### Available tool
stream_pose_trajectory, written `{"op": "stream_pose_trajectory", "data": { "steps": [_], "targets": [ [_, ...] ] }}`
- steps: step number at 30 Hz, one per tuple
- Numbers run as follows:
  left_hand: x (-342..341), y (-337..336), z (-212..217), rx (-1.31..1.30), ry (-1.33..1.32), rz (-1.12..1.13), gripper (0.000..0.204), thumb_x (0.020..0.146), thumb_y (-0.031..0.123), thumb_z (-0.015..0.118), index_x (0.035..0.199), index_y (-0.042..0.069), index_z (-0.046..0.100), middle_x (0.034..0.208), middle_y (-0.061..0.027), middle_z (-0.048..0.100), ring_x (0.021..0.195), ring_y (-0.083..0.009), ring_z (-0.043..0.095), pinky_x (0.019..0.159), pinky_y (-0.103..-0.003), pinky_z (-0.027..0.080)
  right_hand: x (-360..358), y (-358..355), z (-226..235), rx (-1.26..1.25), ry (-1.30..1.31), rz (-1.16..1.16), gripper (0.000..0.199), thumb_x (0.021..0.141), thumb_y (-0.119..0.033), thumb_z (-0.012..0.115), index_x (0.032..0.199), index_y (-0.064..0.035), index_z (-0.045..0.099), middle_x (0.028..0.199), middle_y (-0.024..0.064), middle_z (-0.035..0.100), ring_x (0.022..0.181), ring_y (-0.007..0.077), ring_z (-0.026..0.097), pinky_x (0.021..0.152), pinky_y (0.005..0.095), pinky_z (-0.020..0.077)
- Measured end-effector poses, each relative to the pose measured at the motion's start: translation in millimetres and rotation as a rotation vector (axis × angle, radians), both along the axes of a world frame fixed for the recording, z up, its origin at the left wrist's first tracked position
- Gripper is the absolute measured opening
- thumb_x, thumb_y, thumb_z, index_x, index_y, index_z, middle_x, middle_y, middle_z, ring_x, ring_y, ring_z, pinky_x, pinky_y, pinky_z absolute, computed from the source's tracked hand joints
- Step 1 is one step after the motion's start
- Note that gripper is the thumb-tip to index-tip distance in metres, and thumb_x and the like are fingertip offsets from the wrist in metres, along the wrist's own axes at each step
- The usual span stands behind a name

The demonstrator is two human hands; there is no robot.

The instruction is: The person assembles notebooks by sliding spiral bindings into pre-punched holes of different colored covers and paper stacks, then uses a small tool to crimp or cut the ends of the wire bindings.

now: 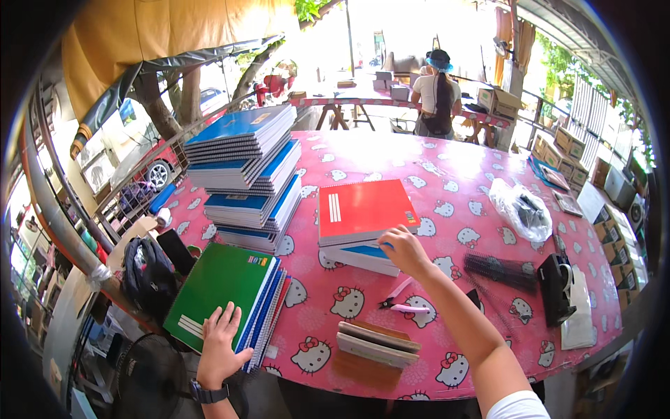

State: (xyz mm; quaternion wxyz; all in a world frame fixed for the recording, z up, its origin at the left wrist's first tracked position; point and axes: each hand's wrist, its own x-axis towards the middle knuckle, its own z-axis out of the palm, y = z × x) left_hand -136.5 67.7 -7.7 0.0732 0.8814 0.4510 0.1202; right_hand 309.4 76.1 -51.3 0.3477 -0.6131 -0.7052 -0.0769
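Observation:
My left hand [220,342] lies flat with spread fingers on a green spiral notebook [216,290], the top of a pile with blue and red notebooks beneath. At the table's middle, a red notebook [366,207] tops a shorter pile, with a blue-covered notebook [370,251] showing lower down. My right hand [405,250] is closed at the red notebook's near right corner, fingers curled over the edge; the fingertips are partly hidden. Pink-handled cutting pliers [401,307] rest just below that pile. Closer to me lie flat wooden blocks [377,343].
A tall stack of blue notebooks [244,174] stands at the far left. Black spiral coils [501,271], a black device [553,290] and a clear plastic bag [520,209] occupy the right of the pink table [314,384]. Beyond, a person [437,98] is at another table.

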Motion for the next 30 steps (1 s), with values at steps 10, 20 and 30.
{"op": "stream_pose_trajectory", "data": {
  "steps": [10,20,30],
  "targets": [
    [2,-8,-1,0.042,0.019,0.058,0.089,0.061,0.032,0.077,0.138,0.009,0.039,0.144,-0.0098,0.034,0.131,-0.0327,0.03,0.109,-0.051,0.019,-9,67,1,-0.116,-0.263,-0.071,0.012,0.076,-0.017,0.067,0.082,-0.008,0.061,0.093,0.0033,0.061,0.096,0.0215,0.057,0.078,0.0351,0.0492],
    [9,-8,2,0.069,-0.047,0.066,0.085,0.059,0.027,0.078,0.134,0.006,0.044,0.143,-0.0105,0.037,0.131,-0.033,0.031,0.11,-0.047,0.019,5,72,9,-0.072,-0.118,-0.01,0.007,0.075,-0.015,0.066,0.076,-0.0088,0.064,0.082,0.0032,0.064,0.087,0.0216,0.061,0.073,0.0358,0.049],
    [8,-8,1,0.056,-0.069,0.067,0.079,0.063,0.032,0.077,0.132,0.008,0.046,0.142,-0.0104,0.037,0.13,-0.0327,0.031,0.109,-0.051,0.019,1,73,5,-0.01,-0.105,-0.078,0.007,0.08,-0.009,0.059,0.084,-0.0052,0.063,0.089,0.0089,0.063,0.092,0.0263,0.058,0.078,0.0377,0.0477]
  ]
}}
